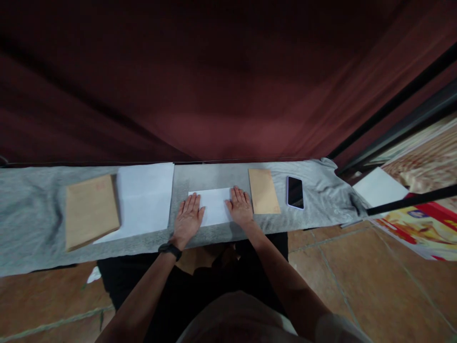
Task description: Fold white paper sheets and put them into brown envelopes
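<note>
A folded white sheet of paper [214, 205] lies on a grey cloth [35, 214] spread over the floor. My left hand [188, 220], with a black watch on its wrist, rests flat on the sheet's left end, fingers stretched out. My right hand [240, 206] lies flat on the sheet's right end, fingers also stretched out. Neither hand holds anything.
A small brown envelope [263, 191] and a dark phone [295, 192] lie right of my hands. To the left are a stack of white paper [144, 200] and a large brown envelope [91, 210]. A dark red curtain [214, 85] hangs behind; tiled floor lies in front.
</note>
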Available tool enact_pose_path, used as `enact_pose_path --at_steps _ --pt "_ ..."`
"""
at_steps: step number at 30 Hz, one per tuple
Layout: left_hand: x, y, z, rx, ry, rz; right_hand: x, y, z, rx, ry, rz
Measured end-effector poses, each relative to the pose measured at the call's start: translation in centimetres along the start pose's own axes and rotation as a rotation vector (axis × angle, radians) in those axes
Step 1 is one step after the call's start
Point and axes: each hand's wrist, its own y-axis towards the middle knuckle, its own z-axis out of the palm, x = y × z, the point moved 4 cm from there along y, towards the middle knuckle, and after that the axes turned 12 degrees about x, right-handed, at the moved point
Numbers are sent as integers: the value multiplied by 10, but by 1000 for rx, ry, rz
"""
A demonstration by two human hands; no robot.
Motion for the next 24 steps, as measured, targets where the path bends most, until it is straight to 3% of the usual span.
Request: enact_pose_path --at_steps 4,6,10,12,14,20,24 --pt "2 -5 -2 -85 -10 -59 -7 -5 0 -43 8 0" --pt "-14 -4 -2 -90 -9 -38 -8 -6 0 -55 8 -3" --pt "-60 -2 5 39 -10 145 -7 -6 -1 -55 1 3" --pt "-70 -6 8 81 0 175 -7 -7 -1 -52 1 4" --pt "-66 -12 10 86 12 155 -8 -7 -2 -51 8 6" --pt "-27 -26 -1 13 20 13 2 -6 -7 -39 34 56" --pt "-39 -13 -7 7 -5 57 33 2 -4 41 58 -27"
